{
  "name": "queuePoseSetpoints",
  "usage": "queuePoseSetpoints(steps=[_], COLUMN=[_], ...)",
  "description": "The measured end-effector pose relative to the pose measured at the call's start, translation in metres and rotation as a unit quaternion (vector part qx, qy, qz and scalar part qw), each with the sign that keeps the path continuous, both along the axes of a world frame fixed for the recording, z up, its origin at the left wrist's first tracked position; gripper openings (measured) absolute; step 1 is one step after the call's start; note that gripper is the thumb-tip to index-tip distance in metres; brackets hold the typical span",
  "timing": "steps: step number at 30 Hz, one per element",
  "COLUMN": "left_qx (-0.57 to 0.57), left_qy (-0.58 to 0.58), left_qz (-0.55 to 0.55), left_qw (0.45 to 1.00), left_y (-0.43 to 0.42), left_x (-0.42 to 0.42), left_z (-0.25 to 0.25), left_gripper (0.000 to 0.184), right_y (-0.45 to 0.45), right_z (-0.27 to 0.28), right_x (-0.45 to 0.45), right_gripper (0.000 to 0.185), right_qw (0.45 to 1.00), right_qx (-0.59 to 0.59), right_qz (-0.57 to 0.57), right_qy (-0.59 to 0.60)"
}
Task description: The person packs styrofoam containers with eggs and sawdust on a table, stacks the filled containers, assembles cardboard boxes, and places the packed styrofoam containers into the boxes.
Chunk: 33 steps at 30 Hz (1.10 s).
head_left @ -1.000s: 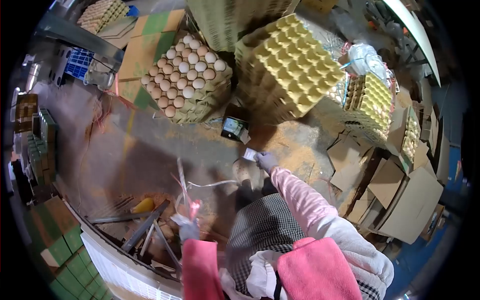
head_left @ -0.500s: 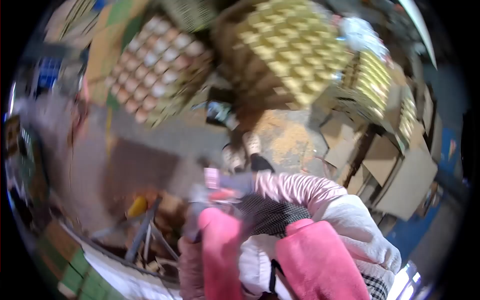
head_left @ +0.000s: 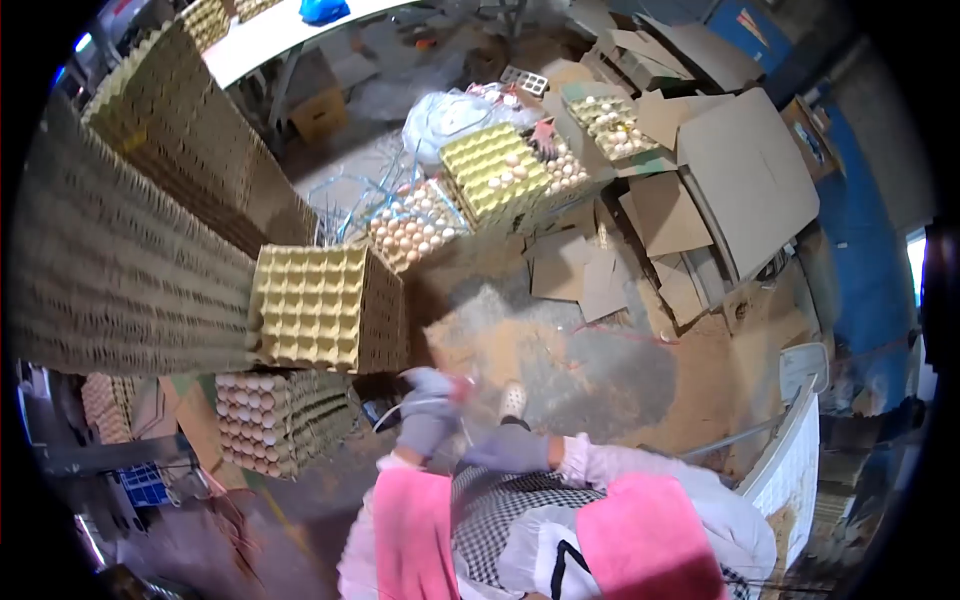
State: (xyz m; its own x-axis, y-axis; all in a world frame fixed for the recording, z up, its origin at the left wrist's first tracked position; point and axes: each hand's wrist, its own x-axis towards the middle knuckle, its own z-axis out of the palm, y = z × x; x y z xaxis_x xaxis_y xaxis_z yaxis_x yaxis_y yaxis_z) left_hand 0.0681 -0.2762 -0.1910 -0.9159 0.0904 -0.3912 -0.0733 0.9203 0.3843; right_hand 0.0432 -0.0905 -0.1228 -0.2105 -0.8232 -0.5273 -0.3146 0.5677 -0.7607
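Observation:
My left hand point(head_left: 430, 415), in a grey glove, is raised before my body with its fingers curled. A thin pale loop point(head_left: 390, 415) runs out beside it, and a small blurred red thing point(head_left: 462, 388) shows at its fingertips; I cannot tell what kind of thing this is. Lower and to the right, my right hand point(head_left: 508, 450), also gloved in grey, lies across the front of my checked apron point(head_left: 480, 515). Its fingers are smeared, so their grip is unclear. A pale strand seems to pass between the two hands. Nearest to my left hand are stacked yellow egg trays point(head_left: 310, 305).
Trays of eggs point(head_left: 250, 425) stand at left, below tall stacks of egg trays point(head_left: 130, 260). Further off are more eggs point(head_left: 415, 228), a yellow tray point(head_left: 495, 170) and a plastic bag point(head_left: 450, 120). Flattened cardboard point(head_left: 750, 180) leans at right. A white panel point(head_left: 790, 480) stands near my right side.
My view has swung to the right and farther out, bringing the tall tray stacks and white table into sight. My hands are now farther apart, the left one higher.

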Motion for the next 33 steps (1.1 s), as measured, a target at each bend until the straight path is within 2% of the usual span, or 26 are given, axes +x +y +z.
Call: queuePoseSetpoints(steps=[2, 4, 6, 7, 8, 9, 10, 12, 13, 14, 16, 17, 18, 20, 21, 22, 23, 24, 25, 26, 27, 28, 29, 30, 32, 33], left_qx=[0.010, 0.352, 0.381, 0.462, 0.525, 0.394, 0.236, -0.031, -0.022, 0.104, 0.200, 0.431, 0.536, 0.577, 0.647, 0.699, 0.645, 0.563, 0.488, 0.409, 0.453, 0.496, 0.471, 0.460, 0.376, 0.342], left_qy=[-0.153, -0.078, -0.057, -0.062, -0.064, 0.025, 0.121, 0.287, 0.245, 0.168, 0.076, -0.041, -0.136, -0.212, -0.261, -0.310, -0.278, -0.258, -0.257, -0.250, -0.254, -0.262, -0.226, -0.171, 0.002, 0.058], left_qz=[-0.242, -0.245, -0.290, -0.103, 0.086, 0.103, -0.020, -0.208, -0.207, -0.233, -0.214, -0.180, -0.137, -0.090, 0.006, 0.103, 0.124, 0.141, 0.076, 0.000, 0.023, 0.023, 0.037, 0.079, -0.078, -0.133], left_qw=[0.958, 0.900, 0.876, 0.878, 0.844, 0.913, 0.964, 0.935, 0.947, 0.952, 0.953, 0.883, 0.822, 0.783, 0.716, 0.636, 0.701, 0.772, 0.831, 0.877, 0.854, 0.828, 0.852, 0.868, 0.923, 0.929], left_y=[0.035, 0.066, 0.091, 0.106, 0.118, 0.129, 0.137, 0.149, 0.151, 0.147, 0.142, 0.133, 0.122, 0.103, 0.096, 0.088, 0.077, 0.081, 0.069, 0.052, 0.046, 0.048, 0.045, 0.044, 0.031, 0.055], left_x=[-0.037, -0.048, -0.070, -0.089, -0.108, -0.130, -0.148, -0.176, -0.184, -0.197, -0.216, -0.248, -0.260, -0.290, -0.310, -0.330, -0.356, -0.383, -0.407, -0.435, -0.458, -0.493, -0.526, -0.557, -0.657, -0.693], left_z=[0.050, 0.109, 0.058, 0.057, 0.059, 0.065, 0.059, 0.047, 0.024, -0.019, 0.017, 0.064, 0.061, 0.051, 0.053, 0.057, 0.036, 0.061, 0.024, -0.012, 0.009, 0.044, 0.063, 0.094, 0.104, 0.110], left_gripper=[0.024, 0.031, 0.039, 0.036, 0.034, 0.021, 0.017, 0.017, 0.020, 0.032, 0.044, 0.048, 0.045, 0.052, 0.058, 0.064, 0.076, 0.067, 0.056, 0.045, 0.033, 0.023, 0.024, 0.024, 0.032, 0.032], right_y=[0.036, 0.080, 0.118, 0.123, 0.127, 0.123, 0.123, 0.126, 0.123, 0.122, 0.121, 0.122, 0.124, 0.130, 0.132, 0.123, 0.115, 0.105, 0.091, 0.068, 0.058, 0.040, 0.036, 0.036, 0.061, 0.072], right_z=[0.039, 0.035, 0.001, -0.007, -0.012, 0.007, 0.006, -0.009, -0.031, -0.030, -0.031, -0.038, -0.047, -0.063, -0.059, -0.047, -0.032, -0.021, -0.021, -0.038, -0.009, -0.025, -0.009, -0.039, -0.012, -0.014], right_x=[-0.034, -0.069, -0.089, -0.092, -0.093, -0.098, -0.106, -0.127, -0.131, -0.143, -0.166, -0.198, -0.217, -0.257, -0.276, -0.291, -0.312, -0.329, -0.349, -0.367, -0.386, -0.401, -0.417, -0.436, -0.442, -0.438], right_gripper=[0.032, 0.031, 0.032, 0.034, 0.032, 0.033, 0.033, 0.030, 0.032, 0.032, 0.027, 0.027, 0.025, 0.027, 0.027, 0.027, 0.026, 0.025, 0.017, 0.014, 0.028, 0.034, 0.038, 0.045, 0.065, 0.065], right_qw=[0.991, 0.983, 0.966, 0.925, 0.837, 0.690, 0.686, 0.546, 0.637, 0.634, 0.718, 0.709, 0.697, 0.663, 0.732, 0.721, 0.748, 0.776, 0.843, 0.837, 0.885, 0.811, 0.727, 0.776, 0.735, 0.698], right_qx=[-0.078, -0.051, -0.023, -0.158, -0.201, -0.244, -0.253, -0.338, -0.297, -0.300, -0.210, -0.215, -0.267, -0.364, -0.299, -0.298, -0.258, -0.211, -0.150, -0.120, -0.092, -0.271, -0.423, -0.313, -0.210, -0.131], right_qz=[-0.053, -0.149, -0.244, -0.343, -0.454, -0.561, -0.565, -0.527, -0.555, -0.560, -0.593, -0.603, -0.616, -0.635, -0.612, -0.626, -0.610, -0.593, -0.422, -0.398, -0.409, -0.517, -0.539, -0.507, -0.643, -0.677], right_qy=[0.093, 0.090, 0.082, -0.041, -0.230, -0.386, -0.383, -0.557, -0.445, -0.441, -0.299, -0.296, -0.251, -0.156, -0.006, -0.005, 0.025, 0.048, 0.299, 0.356, 0.203, 0.024, -0.039, 0.209, 0.049, 0.192])
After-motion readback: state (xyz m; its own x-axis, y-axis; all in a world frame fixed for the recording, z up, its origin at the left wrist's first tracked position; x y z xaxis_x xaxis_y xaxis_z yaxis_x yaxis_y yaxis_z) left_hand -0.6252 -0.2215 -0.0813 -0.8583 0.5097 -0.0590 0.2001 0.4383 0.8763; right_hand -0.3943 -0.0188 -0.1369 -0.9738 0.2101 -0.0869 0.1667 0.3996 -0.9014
